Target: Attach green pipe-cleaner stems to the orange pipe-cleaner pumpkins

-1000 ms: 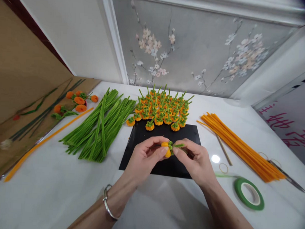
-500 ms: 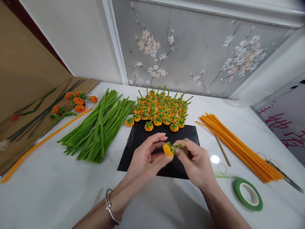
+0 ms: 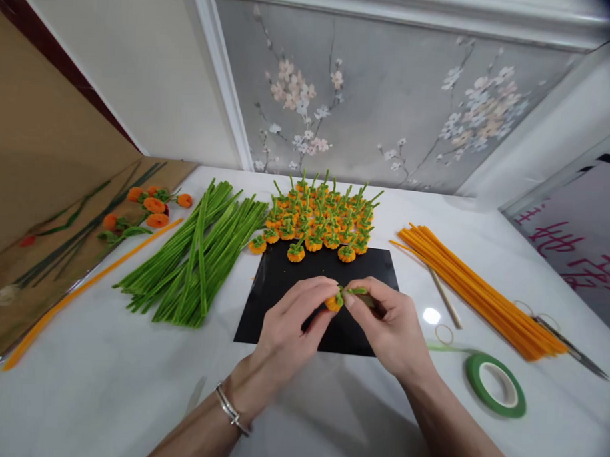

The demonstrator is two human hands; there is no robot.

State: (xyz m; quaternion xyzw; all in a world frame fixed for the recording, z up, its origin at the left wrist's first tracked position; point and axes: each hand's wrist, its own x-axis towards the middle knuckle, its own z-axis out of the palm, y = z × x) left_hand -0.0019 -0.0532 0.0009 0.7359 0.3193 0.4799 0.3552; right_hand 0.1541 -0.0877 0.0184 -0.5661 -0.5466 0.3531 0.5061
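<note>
Flower [image 3: 334,303] held up over the black sheet [image 3: 264,314]; long axis sideways, orange head to the left, green stem [image 3: 359,291] pointing right. Left hand [image 3: 289,318]: grip closed about the head. Right hand [image 3: 389,325]: grip pinching the stem. Beyond both grips, clustered orange flowers [image 3: 314,241]; leftward, green strips [image 3: 194,258].

Table [image 3: 103,408]: glossy white before you, bearing a flat black rectangular sheet [image 3: 262,307]
Left of your sheet: piled fuzzy green stems [image 3: 196,258]
Sheet's far edge: small orange fuzzy flower heads [image 3: 313,243] with green stalks, on and beyond it
Your sheet's right: bundled fuzzy orange rods [image 3: 483,295], round green tape roll [image 3: 474,378]
</note>
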